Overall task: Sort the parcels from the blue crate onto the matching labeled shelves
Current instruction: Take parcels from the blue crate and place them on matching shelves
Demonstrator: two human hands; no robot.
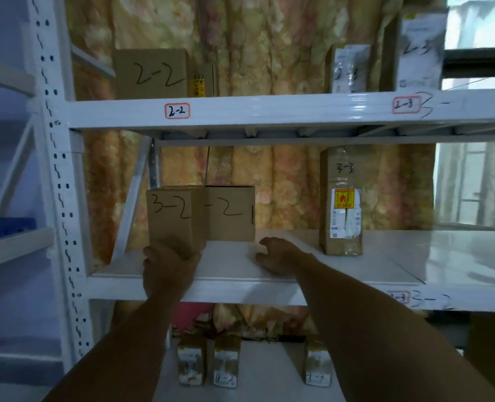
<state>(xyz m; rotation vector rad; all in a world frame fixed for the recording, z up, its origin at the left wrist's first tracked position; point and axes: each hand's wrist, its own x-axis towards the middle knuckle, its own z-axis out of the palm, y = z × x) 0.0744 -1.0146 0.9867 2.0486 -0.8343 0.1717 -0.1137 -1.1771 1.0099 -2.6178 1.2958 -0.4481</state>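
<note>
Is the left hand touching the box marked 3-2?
Touching. The head view shows the left hand with its fingers curled round the bottom of the 3-2 box, with no gap between them.

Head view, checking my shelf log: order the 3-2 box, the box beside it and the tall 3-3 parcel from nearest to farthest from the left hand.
1. 3-2 box, gripped by the left hand, leftmost.
2. Box beside it, just right of it.
3. Tall 3-3 parcel, far right.
</note>
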